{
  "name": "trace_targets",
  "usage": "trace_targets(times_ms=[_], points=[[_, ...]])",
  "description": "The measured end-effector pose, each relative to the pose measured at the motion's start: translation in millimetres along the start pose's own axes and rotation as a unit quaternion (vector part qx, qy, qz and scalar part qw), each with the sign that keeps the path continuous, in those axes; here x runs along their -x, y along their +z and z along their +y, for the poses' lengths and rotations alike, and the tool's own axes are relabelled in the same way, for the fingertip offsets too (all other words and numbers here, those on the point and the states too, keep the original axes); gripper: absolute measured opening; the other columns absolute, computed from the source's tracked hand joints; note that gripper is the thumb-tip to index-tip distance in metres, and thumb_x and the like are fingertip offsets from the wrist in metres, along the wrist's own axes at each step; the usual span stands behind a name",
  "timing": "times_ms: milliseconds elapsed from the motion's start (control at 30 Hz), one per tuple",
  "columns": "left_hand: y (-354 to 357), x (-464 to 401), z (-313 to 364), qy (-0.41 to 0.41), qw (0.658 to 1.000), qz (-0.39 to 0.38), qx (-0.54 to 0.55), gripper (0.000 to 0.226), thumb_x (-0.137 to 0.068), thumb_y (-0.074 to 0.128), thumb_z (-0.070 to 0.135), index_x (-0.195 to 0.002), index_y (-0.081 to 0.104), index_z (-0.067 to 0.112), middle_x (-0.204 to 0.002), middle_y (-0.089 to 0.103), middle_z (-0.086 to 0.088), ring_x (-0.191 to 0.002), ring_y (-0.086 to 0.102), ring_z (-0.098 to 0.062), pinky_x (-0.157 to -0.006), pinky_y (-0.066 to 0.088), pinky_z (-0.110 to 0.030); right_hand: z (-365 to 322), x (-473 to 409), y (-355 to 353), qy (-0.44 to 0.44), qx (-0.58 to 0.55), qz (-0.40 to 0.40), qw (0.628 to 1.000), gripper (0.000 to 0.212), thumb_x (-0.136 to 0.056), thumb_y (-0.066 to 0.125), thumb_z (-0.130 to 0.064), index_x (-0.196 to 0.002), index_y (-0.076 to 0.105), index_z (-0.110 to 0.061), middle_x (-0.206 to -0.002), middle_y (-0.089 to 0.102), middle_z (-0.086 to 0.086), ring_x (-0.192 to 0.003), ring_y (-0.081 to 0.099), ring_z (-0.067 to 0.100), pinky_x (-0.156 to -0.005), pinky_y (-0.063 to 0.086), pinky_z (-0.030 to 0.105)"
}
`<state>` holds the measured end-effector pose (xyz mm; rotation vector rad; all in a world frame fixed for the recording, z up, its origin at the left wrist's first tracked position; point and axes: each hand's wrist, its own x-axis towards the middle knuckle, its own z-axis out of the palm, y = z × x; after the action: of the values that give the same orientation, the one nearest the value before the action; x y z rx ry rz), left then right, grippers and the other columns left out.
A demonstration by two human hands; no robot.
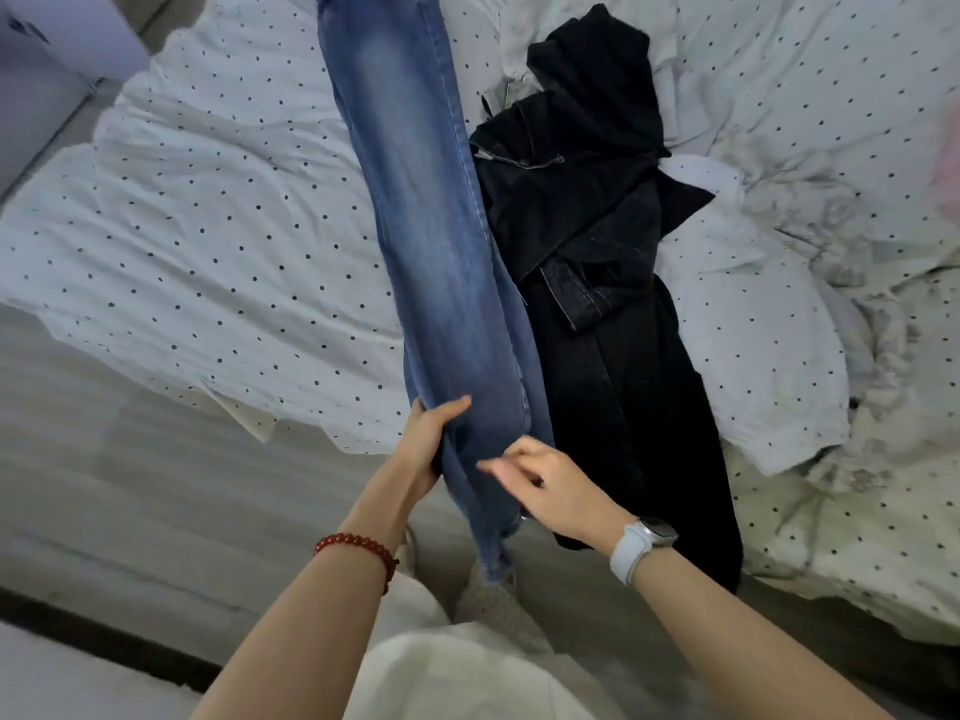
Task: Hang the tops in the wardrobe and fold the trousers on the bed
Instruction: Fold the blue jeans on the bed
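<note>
A pair of blue jeans [436,236] stretches lengthwise across the bed, legs laid together, hems hanging past the near edge. My left hand [428,441] grips the lower leg from the left side, thumb on top. My right hand [545,485] hovers at the right edge of the same leg, fingers loosely curled and blurred; whether it pinches the fabric is unclear. Right beside the jeans lies a heap of black denim garments [597,241], one leg trailing over the bed's edge.
The bed [197,215] carries a rumpled white duvet with black dots. A crumpled pale floral cloth [841,241] lies at the right. Pale wood floor [104,459] runs along the near left, with a white cabinet [41,59] at top left.
</note>
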<state>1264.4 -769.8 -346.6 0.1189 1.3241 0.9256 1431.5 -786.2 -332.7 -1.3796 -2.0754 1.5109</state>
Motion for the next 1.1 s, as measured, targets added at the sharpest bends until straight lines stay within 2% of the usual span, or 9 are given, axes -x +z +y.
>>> trace_targets(times_ms=[100,200,300,400,533,633,767,833,1100], points=[[-11.1,5.3,-3.7,-0.03,0.999,0.033,0.015,0.032,-0.088,0.052,0.004,-0.12,0.052,0.002,-0.11,0.064,-0.017,-0.096,0.062,-0.03,-0.074,0.051,-0.037,25.1,-13.2,1.6,0.126,-0.05,0.161,0.978,0.036,-0.096,0.048,-0.021,-0.13,0.051,-0.01,-0.121,0.049,0.003,-0.114,0.052,0.02,-0.098,0.041,0.03],[-20.1,17.0,-1.1,-0.061,0.996,-0.01,0.058,0.023,-0.09,0.047,0.007,-0.11,0.056,-0.001,-0.096,0.068,-0.015,-0.088,0.063,-0.029,-0.077,0.051,-0.04,34.0,-26.6,3.8,0.195,-0.243,0.112,0.944,0.046,-0.096,0.049,-0.024,-0.139,0.037,-0.015,-0.133,0.047,-0.002,-0.122,0.047,0.014,-0.093,0.039,0.022],[-24.8,23.2,2.7,-0.058,0.996,-0.03,0.064,0.02,-0.091,0.046,0.01,-0.102,0.059,0.0,-0.089,0.07,-0.015,-0.085,0.064,-0.029,-0.079,0.051,-0.041,25.8,-33.0,0.3,0.205,-0.355,0.115,0.905,0.029,-0.093,0.054,-0.024,-0.112,0.058,-0.003,-0.113,0.064,0.009,-0.103,0.061,0.019,-0.086,0.047,0.028],[-28.6,21.7,-5.2,-0.046,0.998,0.011,0.037,0.023,-0.09,0.047,0.009,-0.109,0.058,0.001,-0.099,0.066,-0.017,-0.086,0.064,-0.028,-0.078,0.053,-0.04,17.3,-27.5,-4.8,0.165,-0.272,0.171,0.932,0.017,-0.093,0.054,-0.015,-0.082,0.054,-0.002,-0.08,0.057,0.011,-0.075,0.056,0.018,-0.069,0.044,0.027],[-41.7,9.9,-43.7,-0.037,0.996,0.078,-0.024,0.016,-0.095,0.046,0.007,-0.108,0.055,0.004,-0.106,0.063,-0.015,-0.094,0.061,-0.03,-0.085,0.051,-0.046,32.3,-5.5,-2.8,0.163,-0.152,0.192,0.956,0.019,-0.095,0.05,-0.018,-0.077,0.047,-0.014,-0.069,0.046,-0.001,-0.06,0.045,0.011,-0.054,0.037,0.018],[-53.7,-5.1,-72.2,-0.053,0.987,0.101,-0.11,0.027,-0.097,0.047,0.012,-0.121,0.052,0.001,-0.118,0.06,-0.013,-0.104,0.059,-0.031,-0.091,0.049,-0.046,61.8,2.5,11.2,0.209,-0.081,0.156,0.962,0.018,-0.095,0.049,-0.019,-0.079,0.047,-0.011,-0.073,0.047,0.005,-0.064,0.046,0.017,-0.059,0.036,0.027],[-62.0,-37.5,-88.7,-0.027,0.965,0.117,-0.232,0.031,-0.096,0.05,0.017,-0.125,0.049,0.005,-0.144,0.035,-0.007,-0.125,0.044,-0.028,-0.101,0.041,-0.049,95.4,-3.1,29.1,0.255,0.013,0.125,0.959,0.011,-0.094,0.05,-0.016,-0.093,0.055,-0.006,-0.116,0.043,0.007,-0.098,0.049,0.021,-0.083,0.035,0.022],[-62.0,-48.4,-89.2,-0.001,0.972,0.097,-0.216,0.028,-0.097,0.049,0.017,-0.124,0.046,0.01,-0.137,0.039,0.001,-0.126,0.041,-0.023,-0.098,0.04,-0.041,103.5,-6.8,34.8,0.251,0.029,0.132,0.958,0.018,-0.093,0.052,-0.015,-0.101,0.059,-0.001,-0.126,0.042,0.009,-0.111,0.047,0.025,-0.093,0.037,0.028],[-53.9,-68.6,-78.7,0.002,0.992,0.081,-0.095,0.032,-0.092,0.058,0.016,-0.122,0.051,0.008,-0.115,0.058,-0.004,-0.1,0.054,-0.018,-0.085,0.042,-0.028,108.8,-9.6,32.1,0.237,-0.036,0.124,0.963,0.02,-0.096,0.046,-0.019,-0.101,0.056,-0.003,-0.1,0.056,0.013,-0.091,0.056,0.026,-0.085,0.048,0.045]])
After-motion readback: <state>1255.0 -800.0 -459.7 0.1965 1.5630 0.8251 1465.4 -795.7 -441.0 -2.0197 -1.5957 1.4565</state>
